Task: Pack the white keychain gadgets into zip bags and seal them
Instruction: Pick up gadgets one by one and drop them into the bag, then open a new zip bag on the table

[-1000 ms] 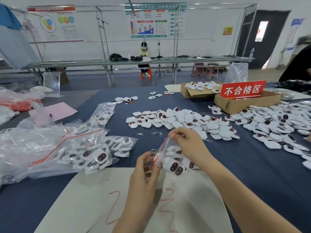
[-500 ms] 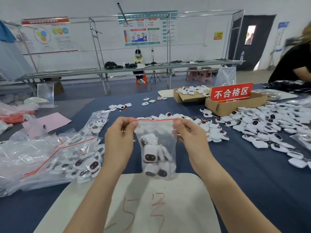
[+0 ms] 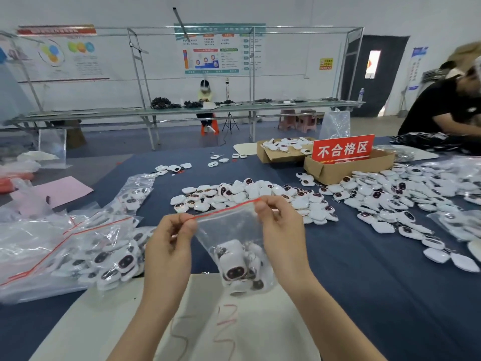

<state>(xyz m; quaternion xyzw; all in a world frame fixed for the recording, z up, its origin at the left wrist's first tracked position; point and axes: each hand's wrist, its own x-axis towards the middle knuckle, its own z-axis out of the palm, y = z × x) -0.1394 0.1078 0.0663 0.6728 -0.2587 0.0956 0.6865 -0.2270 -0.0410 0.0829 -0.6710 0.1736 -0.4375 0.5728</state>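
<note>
Nearest, a white board (image 3: 117, 321) with red scribbles lies on the blue tabletop (image 3: 377, 282), directly below the zip bag (image 3: 229, 225). The bag hangs in the air, its red-striped top edge stretched between the left grip (image 3: 169, 246), pinching its left corner, and the right grip (image 3: 283, 235), pinching its right corner. Several white keychain gadgets (image 3: 234, 267) sit bunched at its bottom. Left of the bag lie filled bags (image 3: 78, 246). Beyond the bag spreads a loose pile of gadgets (image 3: 260, 194). Farther beyond, to its right, a cardboard box (image 3: 346, 168) carries a red sign (image 3: 342, 149).
</note>
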